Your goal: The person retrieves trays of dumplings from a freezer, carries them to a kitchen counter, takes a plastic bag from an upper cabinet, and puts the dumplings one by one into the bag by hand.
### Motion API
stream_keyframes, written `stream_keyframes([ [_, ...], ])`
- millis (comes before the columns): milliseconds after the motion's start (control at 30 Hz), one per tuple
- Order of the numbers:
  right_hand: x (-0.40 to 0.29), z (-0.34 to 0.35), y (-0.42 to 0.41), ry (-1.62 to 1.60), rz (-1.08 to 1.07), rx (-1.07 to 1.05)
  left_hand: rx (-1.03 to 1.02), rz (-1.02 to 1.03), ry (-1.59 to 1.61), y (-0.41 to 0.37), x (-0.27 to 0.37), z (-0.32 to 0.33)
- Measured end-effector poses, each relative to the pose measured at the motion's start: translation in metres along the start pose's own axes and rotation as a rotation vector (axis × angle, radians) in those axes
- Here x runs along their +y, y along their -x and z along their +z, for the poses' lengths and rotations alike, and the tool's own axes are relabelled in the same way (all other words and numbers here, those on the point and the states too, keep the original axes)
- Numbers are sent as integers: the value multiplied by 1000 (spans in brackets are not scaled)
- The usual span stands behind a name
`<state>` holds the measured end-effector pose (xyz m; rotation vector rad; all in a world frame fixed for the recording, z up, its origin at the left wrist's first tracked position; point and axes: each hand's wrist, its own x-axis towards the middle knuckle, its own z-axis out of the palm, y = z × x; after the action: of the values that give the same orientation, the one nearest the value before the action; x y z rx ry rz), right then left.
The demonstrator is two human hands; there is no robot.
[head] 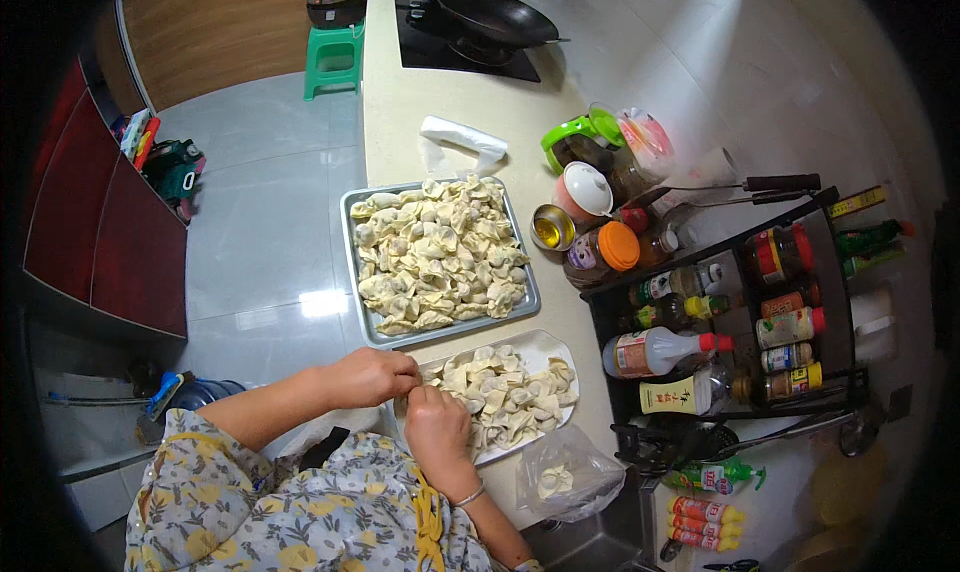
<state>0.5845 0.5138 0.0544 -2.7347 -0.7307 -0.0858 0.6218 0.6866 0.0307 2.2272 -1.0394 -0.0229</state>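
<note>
My left hand [376, 377] and my right hand [439, 428], which wears a bracelet at the wrist, meet with bent fingers at the near-left edge of a white platter [566, 341]. Whatever lies between the fingertips is hidden. Folded dumplings [495, 396] lie over the platter, beside my right hand. Beyond it, a grey metal tray [534, 302] is heaped with more filled dumplings [442, 257]. A clear plastic bag [592, 482] with pale dough pieces [555, 482] in it rests right of my right hand, near the sink.
A roll of plastic bags [465, 138] lies past the tray. An oil bowl [553, 228], an orange-lidded jar [618, 246] and a black rack [675, 272] of bottles line the right side. A wok [495, 21] stands on the far cooktop. The sink [600, 538] is at the lower right.
</note>
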Motion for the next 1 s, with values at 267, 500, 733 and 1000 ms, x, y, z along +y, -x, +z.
stream_keyframes([
  [267,6,-3,8,-109,-38,-17,-11,-12,19,7,8,6],
  [500,14,-22,29,-296,-12,-10,15,-13,51,11,18,20],
  [733,52,-39,72,-527,400,381,-24,-71,98,9,24,18],
  [1000,76,-26,137,-564,722,502,-9,-121,62,20,48,33],
])
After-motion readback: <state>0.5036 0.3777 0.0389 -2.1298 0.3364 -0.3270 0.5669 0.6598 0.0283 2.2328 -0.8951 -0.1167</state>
